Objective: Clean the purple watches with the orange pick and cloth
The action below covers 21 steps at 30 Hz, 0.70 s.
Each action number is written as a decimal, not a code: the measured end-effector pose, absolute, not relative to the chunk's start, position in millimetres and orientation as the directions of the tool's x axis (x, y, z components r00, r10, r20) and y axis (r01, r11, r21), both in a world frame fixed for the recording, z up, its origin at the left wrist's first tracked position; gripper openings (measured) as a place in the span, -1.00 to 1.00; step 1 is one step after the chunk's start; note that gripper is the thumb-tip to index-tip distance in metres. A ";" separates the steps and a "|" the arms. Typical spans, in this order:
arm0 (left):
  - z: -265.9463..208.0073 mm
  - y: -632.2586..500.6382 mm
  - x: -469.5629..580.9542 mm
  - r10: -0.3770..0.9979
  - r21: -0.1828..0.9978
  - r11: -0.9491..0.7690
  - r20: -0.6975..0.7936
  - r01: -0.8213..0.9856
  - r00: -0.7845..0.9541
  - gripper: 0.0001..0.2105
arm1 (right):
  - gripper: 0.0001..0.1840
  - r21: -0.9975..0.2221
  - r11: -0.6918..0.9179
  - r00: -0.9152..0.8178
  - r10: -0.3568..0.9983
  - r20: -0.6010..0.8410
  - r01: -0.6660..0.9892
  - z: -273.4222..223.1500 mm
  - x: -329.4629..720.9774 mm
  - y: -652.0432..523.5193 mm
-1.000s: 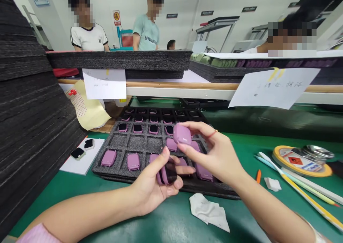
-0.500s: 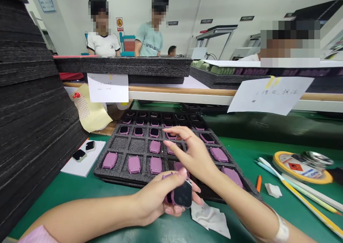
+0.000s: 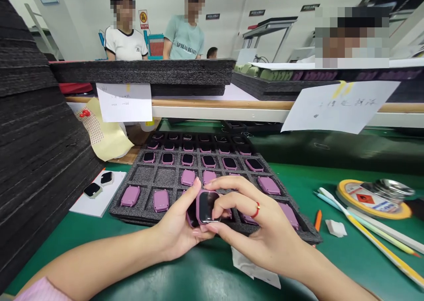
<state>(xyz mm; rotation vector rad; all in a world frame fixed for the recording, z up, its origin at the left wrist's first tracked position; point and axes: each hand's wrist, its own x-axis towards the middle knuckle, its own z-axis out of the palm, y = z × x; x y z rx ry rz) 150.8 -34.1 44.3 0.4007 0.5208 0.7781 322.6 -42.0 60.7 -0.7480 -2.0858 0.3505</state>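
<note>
Head view: a green bench mat [image 3: 185,274] covers the work surface. On it lies a black foam tray [image 3: 172,177] with square pockets, many of them filled with purple watch bodies, some screen up, some back up. Just in front of the tray, both hands meet over its near edge. The left hand [image 3: 175,230] is curled around a purple watch [image 3: 206,207], thumb up along its side; behind that one, more dark-screened pieces seem to sit stacked in the same palm, but the count cannot be told. The right hand [image 3: 261,230] pinches the same watch from the other side, fingertips on its dark screen and edge. A red ring [image 3: 255,210] sits on one finger.

A white cloth [image 3: 255,270] lies partly under the right wrist. To the left, a tall stack of foam sheets [image 3: 36,137] and a white card [image 3: 96,197] with two loose watch faces. To the right, a roll of tape [image 3: 371,199], long sticks and an orange pen [image 3: 318,220]. Behind, a shelf [image 3: 232,108] bearing more trays and paper notes [image 3: 338,106], and people standing in a white-walled workshop.
</note>
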 end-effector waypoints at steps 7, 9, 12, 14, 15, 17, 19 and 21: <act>47.8 -36.3 149.5 0.749 0.568 0.627 -0.252 -0.532 0.613 -0.53 | -0.87 -0.598 0.755 -0.067 0.634 0.771 0.268 62.5 323.0 -42.2; 49.4 -37.3 148.9 0.733 0.577 0.635 -0.240 -0.513 0.637 -0.53 | -0.88 -0.676 0.717 0.070 0.676 0.734 0.172 64.3 324.4 -44.1; 50.7 -37.9 147.7 0.722 0.571 0.643 -0.229 -0.511 0.653 -0.54 | -0.92 -0.732 0.678 0.170 0.714 0.679 0.075 66.8 325.7 -46.0; 50.7 -37.7 146.8 0.724 0.571 0.639 -0.220 -0.515 0.653 -0.54 | -0.93 -0.727 0.681 0.183 0.707 0.683 0.085 67.6 326.5 -45.8; 50.5 -37.5 146.4 0.726 0.573 0.635 -0.215 -0.518 0.653 -0.55 | -0.86 -0.716 0.690 0.181 0.694 0.697 0.108 67.8 327.3 -45.4; 50.1 -37.1 146.0 0.729 0.579 0.628 -0.203 -0.520 0.654 -0.55 | -0.77 -0.667 0.722 0.156 0.649 0.745 0.182 68.1 330.1 -44.5; 49.9 -36.7 145.9 0.731 0.587 0.620 -0.191 -0.521 0.655 -0.55 | -0.75 -0.572 0.765 0.086 0.575 0.814 0.298 69.2 334.9 -44.3; 49.9 -36.8 146.2 0.731 0.594 0.615 -0.182 -0.519 0.658 -0.55 | -0.73 -0.423 0.809 -0.037 0.477 0.878 0.407 71.6 340.7 -45.7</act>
